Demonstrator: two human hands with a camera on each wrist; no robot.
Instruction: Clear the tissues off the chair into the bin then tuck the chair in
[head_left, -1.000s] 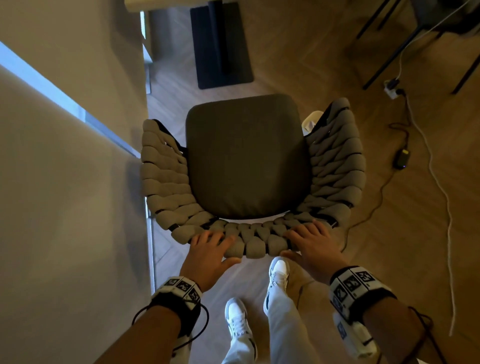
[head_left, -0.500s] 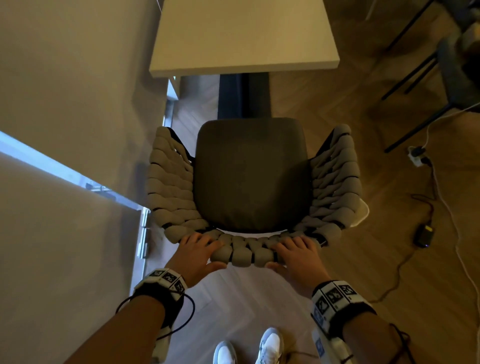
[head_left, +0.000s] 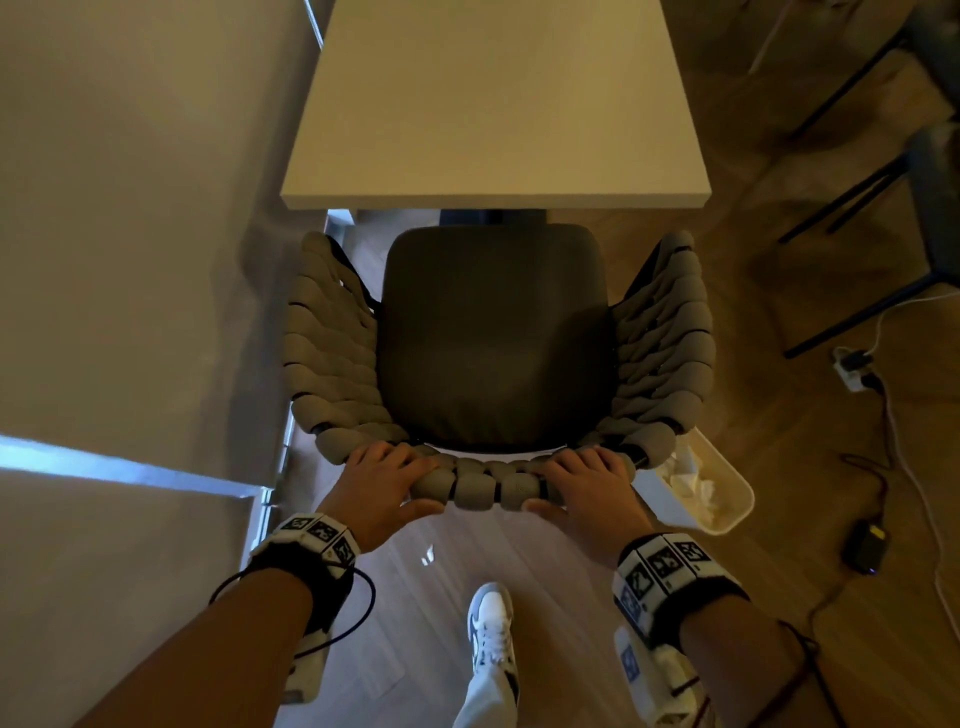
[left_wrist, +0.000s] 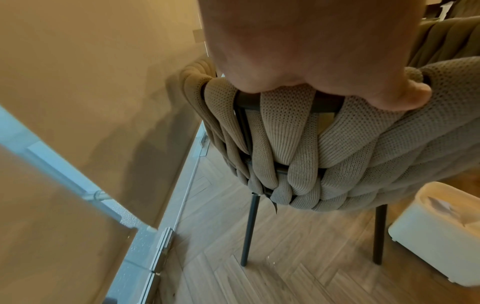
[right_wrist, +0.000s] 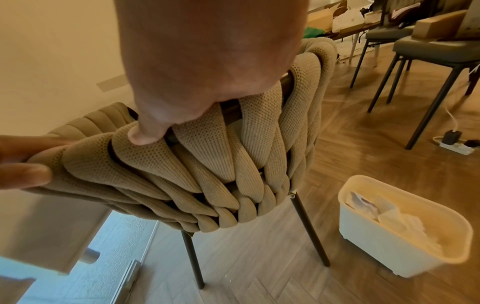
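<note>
From my head view, the chair (head_left: 493, 332) hides part of the bin (head_left: 727, 499), and the surface (head_left: 493, 104) hides the seat's front edge. My wrist views cut off both hands' fingers behind the backrest. The far chairs (head_left: 883, 208) run off the frame edge.

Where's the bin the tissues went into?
The white bin stands on the floor by the chair's right rear corner, beside the right hand, tissues inside.

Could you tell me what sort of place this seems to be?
Probably a shared office or meeting room: a plain white table with a woven chair, more grey chairs on a wooden floor, and a long table of boxes behind.
</note>
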